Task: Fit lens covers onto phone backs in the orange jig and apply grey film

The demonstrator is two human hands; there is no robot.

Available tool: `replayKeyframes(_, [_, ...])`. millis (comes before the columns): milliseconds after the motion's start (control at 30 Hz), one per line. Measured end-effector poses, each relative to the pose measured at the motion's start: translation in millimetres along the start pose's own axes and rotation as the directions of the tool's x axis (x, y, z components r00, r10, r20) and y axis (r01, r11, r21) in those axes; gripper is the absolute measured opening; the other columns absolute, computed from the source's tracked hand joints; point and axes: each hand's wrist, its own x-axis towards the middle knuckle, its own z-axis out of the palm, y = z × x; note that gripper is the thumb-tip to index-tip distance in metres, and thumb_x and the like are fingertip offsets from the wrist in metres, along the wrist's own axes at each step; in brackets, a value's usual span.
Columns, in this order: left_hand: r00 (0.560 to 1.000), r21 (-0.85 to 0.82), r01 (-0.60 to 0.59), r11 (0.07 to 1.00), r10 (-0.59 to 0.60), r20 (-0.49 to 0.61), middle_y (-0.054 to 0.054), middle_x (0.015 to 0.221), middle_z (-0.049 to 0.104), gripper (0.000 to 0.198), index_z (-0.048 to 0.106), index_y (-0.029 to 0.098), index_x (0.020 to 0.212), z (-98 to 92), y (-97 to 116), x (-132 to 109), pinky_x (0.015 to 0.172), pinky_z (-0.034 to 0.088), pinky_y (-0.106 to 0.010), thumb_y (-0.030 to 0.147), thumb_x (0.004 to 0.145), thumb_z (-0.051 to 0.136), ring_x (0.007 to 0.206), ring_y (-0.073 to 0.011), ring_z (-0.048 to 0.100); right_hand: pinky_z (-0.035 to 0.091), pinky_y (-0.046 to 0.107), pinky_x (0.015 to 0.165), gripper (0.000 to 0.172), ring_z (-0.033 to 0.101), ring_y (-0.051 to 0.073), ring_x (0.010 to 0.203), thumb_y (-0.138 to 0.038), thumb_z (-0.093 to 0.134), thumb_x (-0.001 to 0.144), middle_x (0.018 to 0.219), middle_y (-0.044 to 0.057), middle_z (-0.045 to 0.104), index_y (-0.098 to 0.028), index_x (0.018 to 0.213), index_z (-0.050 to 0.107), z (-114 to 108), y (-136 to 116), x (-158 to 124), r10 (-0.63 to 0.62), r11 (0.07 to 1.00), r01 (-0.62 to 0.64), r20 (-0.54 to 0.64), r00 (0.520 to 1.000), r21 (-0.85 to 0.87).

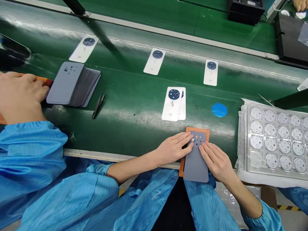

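A grey phone-back panel [196,163] with small holes near its top lies over an orange fixture [207,132] at the bench's front edge. On the panel's upper left side rests my left hand [173,147], its fingers stretched out. My right hand [216,159] touches the upper right side, its fingers pressed together on the panel. Beyond the fixture, two white cards [170,107] with dark round prints overlap. A blue round piece [219,109] lies to their right.
At left, a co-worker's hand [21,94] is beside a stack of grey panels [64,84]. Black tweezers [98,106] lie nearby. More white cards [154,65] lie farther back. A clear tray [261,167] of round parts stands at right. Black boxes [245,11] sit behind the rail.
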Motion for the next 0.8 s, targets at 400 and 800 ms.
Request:
replayKeyframes(400, [0.978,-0.125,0.097,0.987,-0.072,0.194,-0.026,0.152,0.047,0.030,0.060,0.011,0.121,6.4,12.9,-8.4,0.120,0.039,-0.058,0.015,0.092,0.064,0.146,-0.0361,0.042,0.039,0.053,0.122,0.064,0.037,0.033,0.149,-0.004,0.038,0.094,0.156,0.020,0.044,-0.003,0.158,0.031,13.5,-7.8,-0.7,0.116,0.991,-0.128,0.266,0.957,0.029])
replayKeyframes(800, [0.982,-0.066,0.136,0.988,-0.126,0.144,-0.022,0.145,0.057,0.036,0.055,0.008,0.133,7.9,30.4,-22.3,0.117,0.046,-0.050,0.007,0.097,0.052,0.140,-0.0323,0.051,0.042,0.054,0.119,0.071,0.042,0.036,0.146,-0.007,0.042,0.091,0.156,0.023,0.041,0.000,0.159,0.024,9.2,-18.5,-16.3,0.145,0.987,-0.159,0.296,0.944,0.022])
